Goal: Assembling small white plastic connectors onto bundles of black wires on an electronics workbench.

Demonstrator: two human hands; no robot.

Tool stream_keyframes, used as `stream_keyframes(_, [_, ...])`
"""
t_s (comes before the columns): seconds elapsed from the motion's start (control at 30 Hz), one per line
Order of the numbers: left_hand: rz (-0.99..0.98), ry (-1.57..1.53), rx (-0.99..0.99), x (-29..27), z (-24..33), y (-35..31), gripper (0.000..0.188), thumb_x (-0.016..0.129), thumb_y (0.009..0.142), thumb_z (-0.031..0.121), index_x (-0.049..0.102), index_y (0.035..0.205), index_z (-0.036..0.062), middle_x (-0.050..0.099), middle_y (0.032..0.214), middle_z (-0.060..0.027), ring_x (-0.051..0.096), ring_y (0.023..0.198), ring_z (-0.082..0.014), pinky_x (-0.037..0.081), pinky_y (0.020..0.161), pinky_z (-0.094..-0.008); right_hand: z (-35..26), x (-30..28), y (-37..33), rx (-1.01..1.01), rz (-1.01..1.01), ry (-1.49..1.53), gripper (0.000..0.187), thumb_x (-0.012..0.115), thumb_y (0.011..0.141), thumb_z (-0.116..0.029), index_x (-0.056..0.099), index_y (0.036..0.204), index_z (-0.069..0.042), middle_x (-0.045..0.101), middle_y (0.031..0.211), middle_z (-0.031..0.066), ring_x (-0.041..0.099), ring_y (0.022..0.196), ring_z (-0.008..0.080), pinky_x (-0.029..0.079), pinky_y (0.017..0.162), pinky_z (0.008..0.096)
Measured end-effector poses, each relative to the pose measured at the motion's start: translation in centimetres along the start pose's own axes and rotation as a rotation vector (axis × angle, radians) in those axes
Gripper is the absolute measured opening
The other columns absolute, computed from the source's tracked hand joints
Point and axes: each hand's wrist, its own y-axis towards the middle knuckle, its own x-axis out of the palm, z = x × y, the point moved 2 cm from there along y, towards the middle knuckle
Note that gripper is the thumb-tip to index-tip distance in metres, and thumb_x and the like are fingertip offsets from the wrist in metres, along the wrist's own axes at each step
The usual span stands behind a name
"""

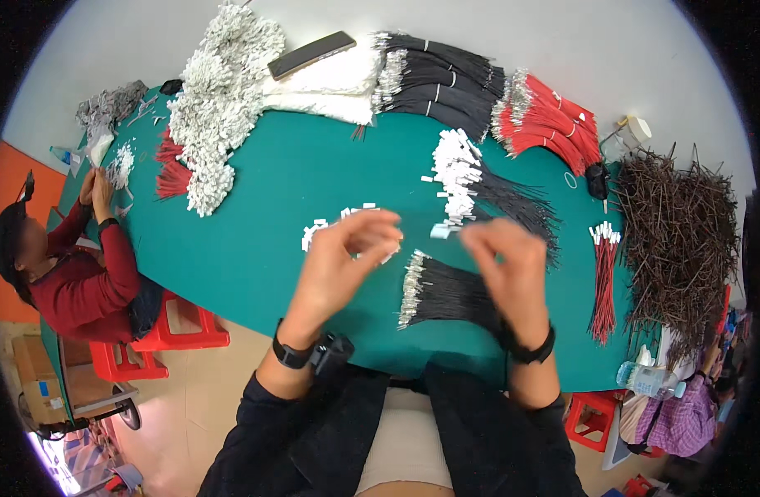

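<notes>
My left hand (pixel 340 258) hovers over the green table with its thumb and fingertips curled together. Whatever they pinch, if anything, is too small to make out. Just behind it lies a small pile of white plastic connector housings (pixel 315 232), partly hidden by the fingers. To the right, my right hand (pixel 512 263) pinches a small white connector (pixel 442 231) that points toward the left hand. Below and between the hands rests a bundle of black wires (pixel 454 291) with metal-tipped ends. Beyond the right hand, black wires with white connectors (pixel 458 170) are heaped.
Thick bundles of black wires (pixel 438 79) and red wires (pixel 550 116) line the back. A large white connector heap (pixel 218 108) stands far left, near a dark flat box (pixel 312 55). Rightward lie red wires (pixel 603 286) and a brown tangle (pixel 678 240). A co-worker (pixel 82 269) sits left.
</notes>
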Motion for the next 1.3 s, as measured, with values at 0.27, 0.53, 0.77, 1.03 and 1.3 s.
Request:
stream_keyframes(0.27, [-0.13, 0.641, 0.037, -7.2, 0.4, -4.3, 0.011, 0.075, 0.085, 0.0, 0.074, 0.096, -0.0002, 0.072, 0.086, -0.0099, 0.068, 0.079, -0.0176, 0.053, 0.072, -0.0301, 2.3, 1.2, -1.6, 0.02, -0.268, -0.099, 0.018, 0.077, 0.081, -0.008, 0.072, 0.097, -0.001, 0.069, 0.093, 0.0155, 0.064, 0.089, 0.0352, 0.052, 0.077, 0.0438])
stream_keyframes(0.53, [-0.159, 0.921, -0.209, -6.5, -2.9, -9.5, 0.027, 0.085, 0.07, 0.005, 0.068, 0.092, 0.0019, 0.065, 0.085, -0.0095, 0.068, 0.084, -0.0296, 0.053, 0.073, -0.0401, 0.3, 2.5, -4.2, 0.079, -0.44, -0.095, 0.021, 0.083, 0.074, -0.009, 0.068, 0.086, -0.001, 0.063, 0.08, 0.0101, 0.061, 0.076, 0.0287, 0.051, 0.066, 0.0396])
stream_keyframes(0.77, [-0.053, 0.875, -0.123, -6.1, -4.7, -10.8, 0.021, 0.084, 0.072, 0.003, 0.07, 0.087, 0.0017, 0.066, 0.085, -0.0107, 0.069, 0.073, -0.0265, 0.056, 0.066, -0.0366, 1.0, 3.6, -5.7, 0.164, -0.482, -0.073, 0.017, 0.08, 0.078, -0.012, 0.066, 0.086, -0.003, 0.062, 0.084, 0.0112, 0.063, 0.084, 0.0333, 0.052, 0.071, 0.0444])
stream_keyframes(1.03, [0.032, 0.831, 0.082, -3.5, -5.4, -6.3, 0.019, 0.082, 0.075, 0.0, 0.072, 0.091, 0.0021, 0.065, 0.091, -0.0099, 0.07, 0.075, -0.0228, 0.057, 0.067, -0.0338, 1.0, 3.6, -5.8, 0.194, -0.396, -0.023, 0.01, 0.075, 0.082, -0.008, 0.067, 0.084, -0.002, 0.063, 0.081, 0.0117, 0.063, 0.082, 0.0333, 0.051, 0.07, 0.0443])
stream_keyframes(1.3, [0.097, 0.098, 0.059, -0.3, -3.7, -1.5, 0.01, 0.079, 0.081, -0.005, 0.075, 0.089, -0.0002, 0.068, 0.098, -0.0078, 0.068, 0.081, -0.0129, 0.057, 0.072, -0.0272, 0.5, 2.9, -5.5, 0.408, -0.153, 0.448, 0.004, 0.068, 0.093, -0.001, 0.065, 0.093, 0.0, 0.06, 0.067, 0.0052, 0.052, 0.053, 0.0135, 0.04, 0.051, 0.0291])
